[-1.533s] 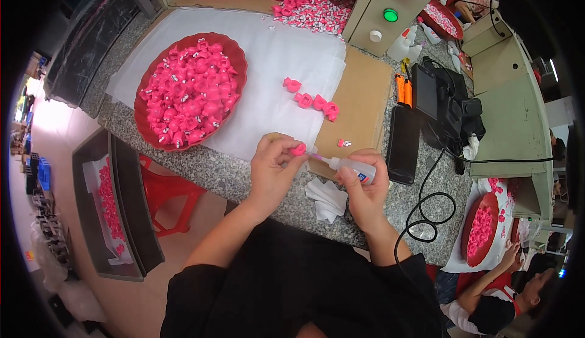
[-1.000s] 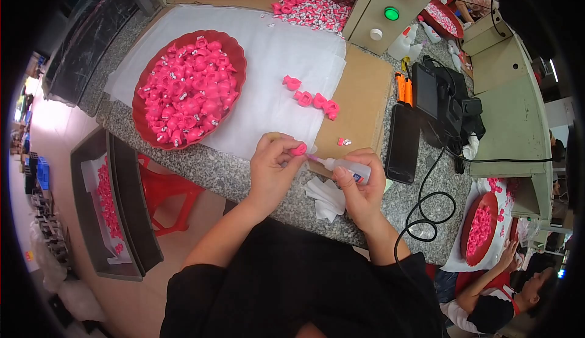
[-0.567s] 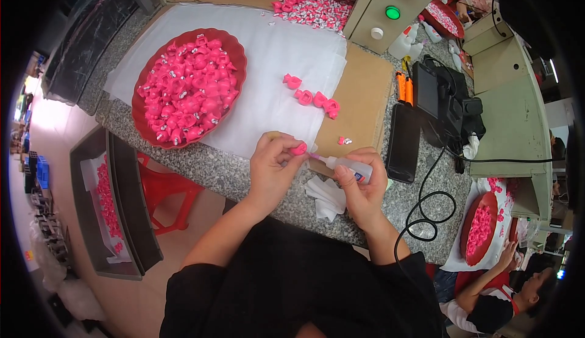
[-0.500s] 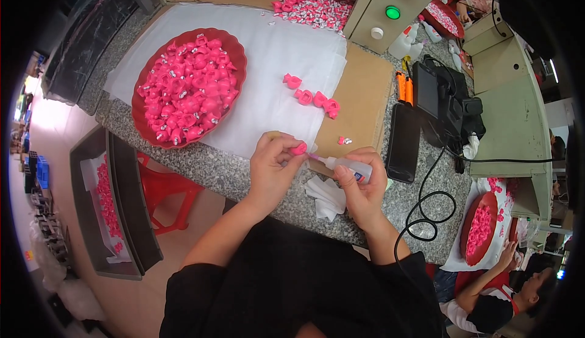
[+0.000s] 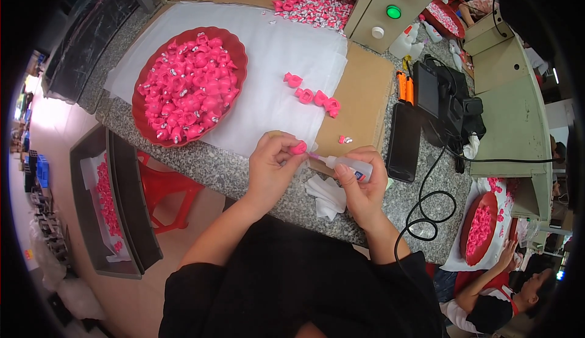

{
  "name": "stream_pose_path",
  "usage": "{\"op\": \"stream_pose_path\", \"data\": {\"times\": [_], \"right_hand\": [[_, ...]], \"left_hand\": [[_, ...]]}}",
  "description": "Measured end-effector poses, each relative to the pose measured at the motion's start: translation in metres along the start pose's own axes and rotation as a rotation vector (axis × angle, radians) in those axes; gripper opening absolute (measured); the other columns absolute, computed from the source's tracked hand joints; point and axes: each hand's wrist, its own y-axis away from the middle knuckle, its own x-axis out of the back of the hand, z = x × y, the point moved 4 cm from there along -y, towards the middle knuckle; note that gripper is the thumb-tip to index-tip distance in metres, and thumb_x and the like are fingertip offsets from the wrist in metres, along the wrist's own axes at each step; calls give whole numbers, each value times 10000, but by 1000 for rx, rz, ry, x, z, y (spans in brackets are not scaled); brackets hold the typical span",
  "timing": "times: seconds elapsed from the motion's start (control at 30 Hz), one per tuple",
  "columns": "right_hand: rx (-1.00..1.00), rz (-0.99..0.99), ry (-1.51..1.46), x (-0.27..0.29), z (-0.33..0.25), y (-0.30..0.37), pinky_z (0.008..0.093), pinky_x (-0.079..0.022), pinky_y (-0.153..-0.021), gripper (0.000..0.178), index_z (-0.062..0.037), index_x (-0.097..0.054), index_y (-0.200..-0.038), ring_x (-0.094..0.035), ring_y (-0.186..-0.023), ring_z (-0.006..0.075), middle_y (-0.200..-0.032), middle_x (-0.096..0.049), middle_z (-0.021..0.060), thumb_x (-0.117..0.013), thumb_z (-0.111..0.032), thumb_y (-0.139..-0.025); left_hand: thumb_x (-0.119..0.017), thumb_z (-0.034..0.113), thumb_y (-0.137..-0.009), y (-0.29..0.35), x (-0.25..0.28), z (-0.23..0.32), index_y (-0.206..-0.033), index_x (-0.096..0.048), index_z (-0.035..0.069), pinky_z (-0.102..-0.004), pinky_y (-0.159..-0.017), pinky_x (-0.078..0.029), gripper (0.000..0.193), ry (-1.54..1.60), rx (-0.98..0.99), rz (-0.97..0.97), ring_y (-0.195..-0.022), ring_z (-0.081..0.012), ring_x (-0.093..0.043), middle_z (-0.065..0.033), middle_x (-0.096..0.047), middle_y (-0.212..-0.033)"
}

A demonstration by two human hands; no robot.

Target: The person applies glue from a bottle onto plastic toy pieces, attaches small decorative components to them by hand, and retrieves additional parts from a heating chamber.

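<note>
Head view: the left hand [image 5: 268,169] pinches a small pink piece [image 5: 298,148] above the speckled counter [image 5: 222,170]; the right hand [image 5: 365,187] grips a squeeze bottle [image 5: 358,167], its nozzle [image 5: 317,156] just beside the piece. Beyond, loose pink pieces [image 5: 320,98] lie right of a heaped red bowl [image 5: 242,70].

We are listing one translucent bottle [image 5: 352,164] of smooth plastic, one pink piece [image 5: 298,148] with a smooth, rubbery look, one basin [image 5: 242,58] in matt red plastic, one speckled, stone-like countertop [image 5: 234,169], one thin, matt paper sheet [image 5: 268,52], one brown cardboard panel [image 5: 367,88], and one creased tissue [image 5: 327,197].
</note>
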Motion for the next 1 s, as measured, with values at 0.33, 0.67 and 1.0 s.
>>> {"op": "stream_pose_path", "data": {"times": [0.33,0.67,1.0], "right_hand": [[-16,19,-2,3,3,-1,226,-413,-604,202,3,-462,-892,-511,-710,124,-843,-489,83,-616,-75,-787],[-9,7,8,4,0,-3,235,-421,-595,208,2,-456,-894,-521,-700,139,-843,-491,92,-614,-85,-790],[-77,9,-173,5,-6,-4,226,-427,-614,187,2,-455,-896,-527,-704,124,-852,-491,85,-602,-39,-787]], "left_hand": [[-605,-71,-735,0,4,-3,-890,-534,-6,-199,-694,-479,182,80,103,-58,-807,-95,-553,-61,-475,-954],[-542,-29,-804,-1,9,0,-988,-521,-14,-204,-732,-423,186,-70,165,-242,-818,-79,-525,-33,-512,-934],[-465,20,-838,-10,8,28,-1080,-521,22,-246,-763,-388,249,-361,65,-438,-843,-147,-490,-68,-510,-912]]}}
